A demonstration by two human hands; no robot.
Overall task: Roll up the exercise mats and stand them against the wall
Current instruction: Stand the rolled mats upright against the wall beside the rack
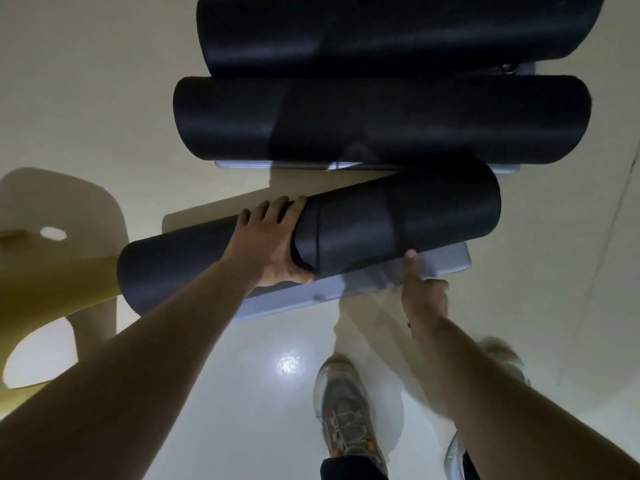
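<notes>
Three rolled mats on my feed, all black, all thick cylinders with a matte, finely grained skin. The far mat (398,29) sits at the top of the view and the middle mat (381,119) lies just below it, both running level across the frame. The nearest mat (398,220) is tilted, with its left end dropping lower. It lies in front of the cream wall (86,81), its lower right edge against a flat grey plate (446,261) with rounded corners. More grey slivers peek out from under the other two rolls.

The nearest mat's outer flap ends in a straight seam across the roll, and one corner of it curls loose by the thumb.

Two hands, bare forearms. The left hand (273,244) grips the nearest mat around the middle, four fingers curled over the top and thumb tucked underneath at the flap. The right hand (422,289) is smeared by blur. Its thumb points up and touches the roll's underside beside the plate, but the fingers are hidden, so I cannot tell whether it is gripping.

Below is a glossy pale floor (242,393) with one bright glare spot. I make out two grey laced shoes, the left shoe (346,407) sharp and the right shoe (453,455) cut off by the arm. One curved yellow chair (52,282) stands at the left edge.
</notes>
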